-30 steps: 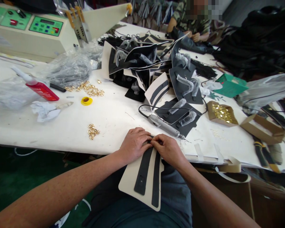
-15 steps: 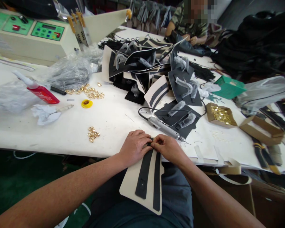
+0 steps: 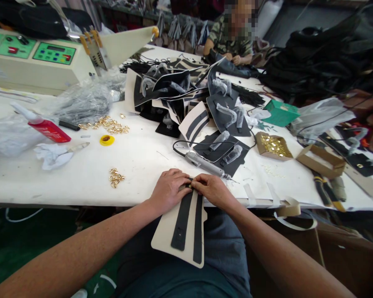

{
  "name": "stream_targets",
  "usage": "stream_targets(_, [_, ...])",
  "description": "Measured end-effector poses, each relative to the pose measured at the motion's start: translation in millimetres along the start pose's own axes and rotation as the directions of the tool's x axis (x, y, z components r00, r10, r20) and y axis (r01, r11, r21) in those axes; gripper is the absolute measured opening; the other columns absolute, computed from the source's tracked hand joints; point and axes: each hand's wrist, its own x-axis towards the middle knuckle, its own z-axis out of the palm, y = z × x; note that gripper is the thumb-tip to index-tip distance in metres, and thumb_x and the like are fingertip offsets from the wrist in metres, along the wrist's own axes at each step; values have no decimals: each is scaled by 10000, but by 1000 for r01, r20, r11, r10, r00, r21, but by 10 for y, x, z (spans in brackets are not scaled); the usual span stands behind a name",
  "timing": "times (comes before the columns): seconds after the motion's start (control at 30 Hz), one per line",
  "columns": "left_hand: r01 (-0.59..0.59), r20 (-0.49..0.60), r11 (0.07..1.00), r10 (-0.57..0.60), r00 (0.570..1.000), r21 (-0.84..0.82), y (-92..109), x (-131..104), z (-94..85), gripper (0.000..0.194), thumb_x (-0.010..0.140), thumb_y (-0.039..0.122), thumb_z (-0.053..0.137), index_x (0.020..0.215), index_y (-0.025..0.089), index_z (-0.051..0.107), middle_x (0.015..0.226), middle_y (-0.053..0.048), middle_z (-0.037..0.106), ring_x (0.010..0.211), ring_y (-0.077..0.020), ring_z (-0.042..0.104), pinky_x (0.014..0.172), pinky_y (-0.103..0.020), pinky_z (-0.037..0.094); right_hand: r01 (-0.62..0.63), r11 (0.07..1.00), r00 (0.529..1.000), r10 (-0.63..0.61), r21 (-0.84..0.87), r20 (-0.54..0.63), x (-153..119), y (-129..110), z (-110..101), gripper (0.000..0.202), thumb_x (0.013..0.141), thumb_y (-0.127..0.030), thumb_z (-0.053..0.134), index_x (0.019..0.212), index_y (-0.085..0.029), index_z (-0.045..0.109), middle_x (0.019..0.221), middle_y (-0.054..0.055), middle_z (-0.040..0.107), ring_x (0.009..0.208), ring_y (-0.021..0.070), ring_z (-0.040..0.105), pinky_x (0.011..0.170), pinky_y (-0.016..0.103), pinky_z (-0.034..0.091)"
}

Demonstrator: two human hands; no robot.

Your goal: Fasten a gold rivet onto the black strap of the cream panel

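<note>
Hands on stiff black-striped panel

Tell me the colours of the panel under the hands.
Cream panel with two black strips, clearest in the head view.

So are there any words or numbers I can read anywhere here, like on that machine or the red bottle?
None can be read.
Green control panel on the cream machine: buttons and a display, print too small.
Second green panel: too blurred.
Red bottle: label too blurred.
Green box: no print visible.
</note>
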Motion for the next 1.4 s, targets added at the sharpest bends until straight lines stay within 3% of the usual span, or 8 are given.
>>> stream_targets(0.17, [0,-11,1000,0,1000,-6,-10,-2,10,207,938,346,763,1124,256,765,1273,-23,756,1253,-287,585,1039,-496,464,94,909,918,-237,-405,-319,73,33,-280,187,951,-366,677,1031,-214,751,1022,74,738,945,259,682,839,366,511])
stream_targets(0.37, [6,-10,1000,-6,1000,-15,-4,1,-10,206,936,343,765,1121,254,767,1273,-25,757,1252,-283,584,1051,-504,461,61,659,951,-265,-750,-156,346,136,-523,318,953,-353,686,1222,-187,723,1129,150,696,1046,333,652,889,432,506])
stream_targets(0.47, [-1,-7,1000,1,1000,-14,-7,-2,-15,208,937,340,761,1127,255,767,1274,-33,756,1246,-289,588,1034,-503,471,106,795,939,-278,-598,-204,301,114,-589,323,959,-351,643,1229,-190,719,1133,127,695,1031,314,660,921,438,508])
stream_targets(0.57, [-8,-10,1000,8,1000,-18,-14,-4,-13,205,939,330,756,1130,255,768,1270,-32,759,1234,-290,595,1037,-516,471,135,989,930,-148,-62,-337,125,-43,-658,373,966,-480,590,1208,-214,689,1072,90,706,976,289,680,885,438,550])
stream_targets(0.73, [-7,-36,1000,6,999,-24,-20,-9,-2,203,935,337,766,1114,241,763,1254,-28,766,1231,-284,610,1065,-518,460,236,746,929,15,622,-371,-83,-470,-547,486,939,-671,477,1093,-237,632,966,70,635,799,223,650,700,367,585])
stream_targets(0.9, [-18,-41,999,17,999,-27,-17,-13,-9,200,947,345,753,1118,241,754,1247,-31,766,1246,-280,612,1079,-508,458,285,668,904,52,688,-425,-2,-606,-253,497,805,-671,761,998,-235,619,746,-41,506,524,112,500,477,249,447])
stream_targets(1.03, [-8,-38,1000,7,999,-28,-4,-9,-20,179,949,350,749,1093,244,758,1241,-29,764,1245,-282,608,1074,-500,461,321,666,901,4,673,-433,57,-590,-177,487,750,-585,858,981,-227,622,713,-54,543,527,120,551,528,275,544])
stream_targets(1.4, [-8,-36,999,7,999,-40,-16,-9,-28,178,956,367,738,1087,246,746,1213,-23,763,1237,-279,601,1071,-491,455,576,623,799,-293,530,-525,194,-556,147,338,836,-464,846,832,-206,627,682,-41,593,521,129,575,522,276,518])
